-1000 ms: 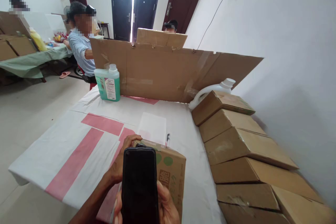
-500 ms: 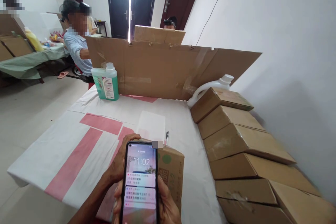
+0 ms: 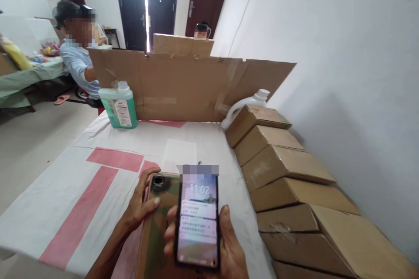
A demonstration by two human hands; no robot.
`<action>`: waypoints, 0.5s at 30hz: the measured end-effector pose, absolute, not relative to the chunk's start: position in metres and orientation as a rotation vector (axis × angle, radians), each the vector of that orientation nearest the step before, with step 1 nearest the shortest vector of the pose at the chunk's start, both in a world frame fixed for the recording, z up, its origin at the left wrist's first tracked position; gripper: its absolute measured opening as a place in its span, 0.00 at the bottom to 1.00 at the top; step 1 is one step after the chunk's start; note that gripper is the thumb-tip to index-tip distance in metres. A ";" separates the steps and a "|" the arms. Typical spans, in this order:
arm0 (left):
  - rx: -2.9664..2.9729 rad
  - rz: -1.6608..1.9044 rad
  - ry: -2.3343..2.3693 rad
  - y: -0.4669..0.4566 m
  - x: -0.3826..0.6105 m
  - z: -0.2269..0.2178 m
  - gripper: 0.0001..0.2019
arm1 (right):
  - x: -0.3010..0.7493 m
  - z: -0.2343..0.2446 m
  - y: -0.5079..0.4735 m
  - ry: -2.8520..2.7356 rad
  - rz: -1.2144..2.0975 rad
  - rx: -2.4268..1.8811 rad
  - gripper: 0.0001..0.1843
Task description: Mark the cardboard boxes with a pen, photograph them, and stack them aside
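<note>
My right hand (image 3: 229, 239) grips a smartphone (image 3: 198, 226), its fingers along the left edge and the thumb at the right. The lit screen reads 11:02 above several notification cards. Under and left of the phone is a brown cardboard box (image 3: 159, 222) with green patches and a dark round spot at its upper left corner. My left hand (image 3: 142, 207) holds the box's left side, thumb on the top face and fingers at the far corner. The phone and my right hand hide much of the box. A white paper sheet (image 3: 180, 150) lies beyond it.
Several cardboard boxes (image 3: 278, 157) line the table's right side. A green liquid jug (image 3: 118, 107) and a white jug (image 3: 244, 107) stand before an upright cardboard panel (image 3: 183, 87). A person (image 3: 75, 52) sits at the left; another head (image 3: 202, 30) shows behind the panel.
The phone has moved right, uncovering the box's dark corner spot. My left hand now shows plainly on the box's side. The view has shifted, and the pen is mostly hidden.
</note>
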State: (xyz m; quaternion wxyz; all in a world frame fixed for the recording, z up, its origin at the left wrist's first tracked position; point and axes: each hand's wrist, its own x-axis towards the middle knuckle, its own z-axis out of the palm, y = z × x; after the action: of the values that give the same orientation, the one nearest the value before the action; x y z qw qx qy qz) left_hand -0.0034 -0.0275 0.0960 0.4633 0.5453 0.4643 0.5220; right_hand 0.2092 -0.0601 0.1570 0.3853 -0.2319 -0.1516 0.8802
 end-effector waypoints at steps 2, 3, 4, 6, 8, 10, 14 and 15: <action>1.238 1.293 1.198 -0.028 -0.009 0.094 0.37 | 0.232 0.151 -0.043 -0.417 2.001 -0.762 0.39; 1.194 1.292 1.230 -0.027 -0.013 0.091 0.36 | 0.244 0.144 -0.033 -0.438 1.877 -0.868 0.36; 1.164 1.290 1.252 -0.025 -0.016 0.087 0.35 | 0.256 0.133 -0.022 -0.479 1.757 -0.987 0.35; 1.135 1.278 1.265 -0.019 -0.022 0.079 0.33 | 0.279 0.104 -0.001 -0.648 1.493 -1.281 0.36; 1.122 1.272 1.271 -0.014 -0.026 0.073 0.29 | 0.297 0.070 0.015 -0.927 1.160 -1.605 0.40; 1.109 1.272 1.275 -0.011 -0.028 0.070 0.28 | 0.308 0.039 0.023 -1.043 0.979 -1.758 0.40; 1.116 1.276 1.306 -0.007 -0.026 0.068 0.28 | 0.316 0.005 0.023 -1.164 0.811 -1.918 0.34; 1.120 1.285 1.326 -0.005 -0.026 0.066 0.29 | 0.317 0.001 0.023 -1.204 0.769 -1.952 0.33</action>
State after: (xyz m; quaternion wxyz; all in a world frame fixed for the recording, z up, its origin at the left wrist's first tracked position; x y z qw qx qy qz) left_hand -0.0258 -0.0048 0.0664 0.4714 0.4575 0.5415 0.5247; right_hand 0.3169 0.0228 0.0010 0.3534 -0.7550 -0.4656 0.2972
